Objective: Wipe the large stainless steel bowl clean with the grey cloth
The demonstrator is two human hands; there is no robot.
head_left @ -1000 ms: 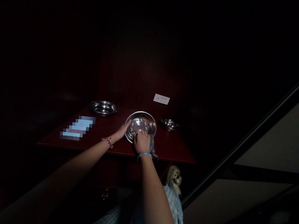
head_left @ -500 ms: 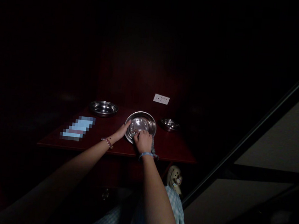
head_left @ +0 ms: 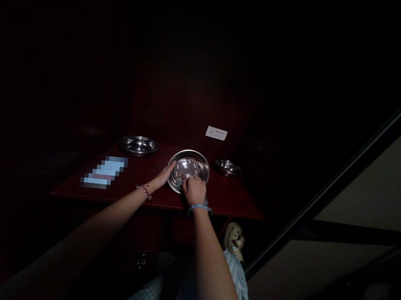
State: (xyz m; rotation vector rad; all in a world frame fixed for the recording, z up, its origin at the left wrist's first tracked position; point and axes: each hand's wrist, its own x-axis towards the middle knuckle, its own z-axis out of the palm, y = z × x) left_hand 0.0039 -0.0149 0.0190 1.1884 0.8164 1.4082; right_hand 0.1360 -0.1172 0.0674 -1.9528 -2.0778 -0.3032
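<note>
A round stainless-steel bowl [head_left: 184,165] is tilted toward me over the table's front part. My left hand [head_left: 163,176] grips its left rim, thumb on the inner side. My right hand [head_left: 195,190] is closed at the bowl's lower right inner wall, around a greyish cloth [head_left: 179,183]. Only small parts of the cloth show, by the fingertips and beside the wrist; the rest is hidden by the hand.
On the dark red table [head_left: 145,194] a wide steel dish [head_left: 139,147] stands back left and a smaller steel bowl [head_left: 227,167] right. A blurred-out light rectangle [head_left: 104,172] lies left. A white socket plate [head_left: 216,133] is on the back wall. A beige clog-like shoe [head_left: 234,237] shows below.
My right hand has shifted slightly right and down along the inside of the bowl, and less cloth shows beside the wrist. My left hand and the bowl stay nearly in place.
</note>
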